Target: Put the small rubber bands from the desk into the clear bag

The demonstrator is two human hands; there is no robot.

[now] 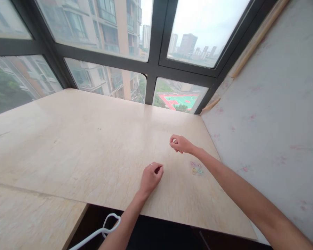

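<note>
My left hand (151, 176) rests low over the pale marbled sill (114, 156), its fingers curled and the thumb and forefinger tips pressed together. Farther forward and to the right, my right hand (181, 144) is also closed in a pinch, apart from the left. Whatever either pinch holds, if anything, is too small to make out. Just below my right wrist lies a small clear container or bag (196, 169) with several tiny pink, yellow and green pieces, of a kind I cannot tell. A thin ring-shaped thing (99, 128) lies alone toward the left.
Dark window frames (150, 74) stand along the sill's back edge. A wall with floral paper (266, 139) borders the right side. Below the front edge, a white looped bar or cord (104, 229) shows by my left forearm, against a dark area.
</note>
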